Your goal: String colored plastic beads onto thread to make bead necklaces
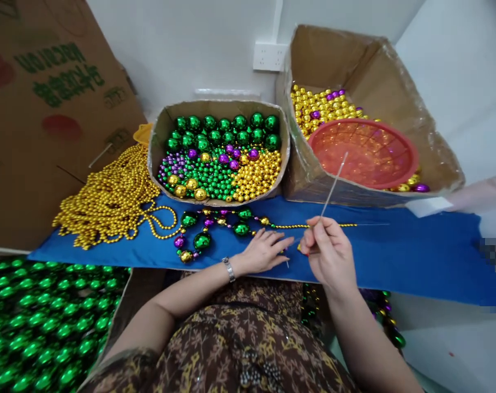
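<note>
My right hand [329, 251] is closed in a pinch on a beading needle [333, 185], a long thin pale rod that points up and tilts right. Something small and yellow shows by its fingers, too hidden to name. My left hand [266, 251] lies palm down on the blue cloth [415, 245], fingers spread, beside the end of a bead strand [202, 240]. That strand has large green, purple and gold beads and curves in a loop. A line of tiny gold beads [292, 226] runs from it behind my right hand, ending in a bare thin tip.
Ahead stands a cardboard box [218, 201] of sorted green, purple and gold beads. To its right, a taller box [354, 49] holds gold beads and a red basket [366, 155]. Gold bead strings [108, 191] heap at left. Green bead strands [43, 322] lie lower left.
</note>
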Tool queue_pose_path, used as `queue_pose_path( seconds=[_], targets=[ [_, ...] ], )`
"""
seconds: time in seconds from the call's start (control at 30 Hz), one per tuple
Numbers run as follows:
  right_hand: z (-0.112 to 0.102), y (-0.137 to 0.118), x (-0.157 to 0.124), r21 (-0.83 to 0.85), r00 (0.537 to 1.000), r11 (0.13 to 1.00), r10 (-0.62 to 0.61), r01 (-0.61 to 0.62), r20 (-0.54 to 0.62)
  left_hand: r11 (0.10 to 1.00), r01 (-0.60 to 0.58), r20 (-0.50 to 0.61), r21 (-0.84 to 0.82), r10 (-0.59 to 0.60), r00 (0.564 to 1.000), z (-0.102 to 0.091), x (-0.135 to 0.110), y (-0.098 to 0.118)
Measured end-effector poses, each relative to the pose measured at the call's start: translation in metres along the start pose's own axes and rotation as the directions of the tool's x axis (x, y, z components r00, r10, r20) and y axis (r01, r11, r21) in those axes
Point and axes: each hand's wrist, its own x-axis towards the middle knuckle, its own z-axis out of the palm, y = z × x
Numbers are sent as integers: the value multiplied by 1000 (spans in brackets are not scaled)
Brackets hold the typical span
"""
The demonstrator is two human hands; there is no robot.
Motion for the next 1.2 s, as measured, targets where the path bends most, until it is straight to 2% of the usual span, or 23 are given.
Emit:
queue_pose_path(
  seconds=[0.07,0.17,0.33,0.43,0.53,0.73,0.9,0.97,1.03,1.07,1.13,1.17,1.2],
  targets=[
    [-6,-4,1,17,998,1000,-15,16,-56,999,3,2,-37,-3,1000,10,-1,-4],
    [-25,-9,10,30,972,994,-93,102,-218,999,20,-11,-38,-21,1000,14,-7,-12],
    [-66,-22,27,-20,852,954,-276,299,-445,996,11,-18,92,-9,1000,7,-19,-30],
    [-75,-33,31,-48,800,935,-327,352,-503,983,-5,-11,182,7,1000,0,-25,-44],
    [-68,-37,32,-74,800,934,-340,351,-495,964,22,-11,264,-19,1000,-10,-31,-57],
    [-38,-38,30,-49,819,928,-350,369,-456,927,121,-18,356,-123,992,-29,-38,-74],
    [-27,-46,30,-65,779,897,-414,438,-472,908,198,-12,369,-209,978,-43,-34,-73],
    [-23,-46,30,-69,799,896,-424,438,-428,929,169,40,328,-192,981,-55,-29,-67],
    [-20,-41,28,-75,834,909,-408,411,-372,971,130,75,201,-148,986,-75,-18,-62],
    [-18,-36,26,-76,853,918,-390,389,-348,984,132,58,121,-140,989,-89,-10,-64],
    [-15,-23,23,-79,889,938,-346,338,-301,972,233,-75,3,-232,970,-121,10,-78],
    [-13,-15,21,-89,907,948,-319,306,-276,947,320,-195,7,-313,930,-137,22,-92],
    [-12,-7,20,-107,923,955,-296,277,-248,909,416,-298,34,-388,872,-153,35,-109]
  ],
)
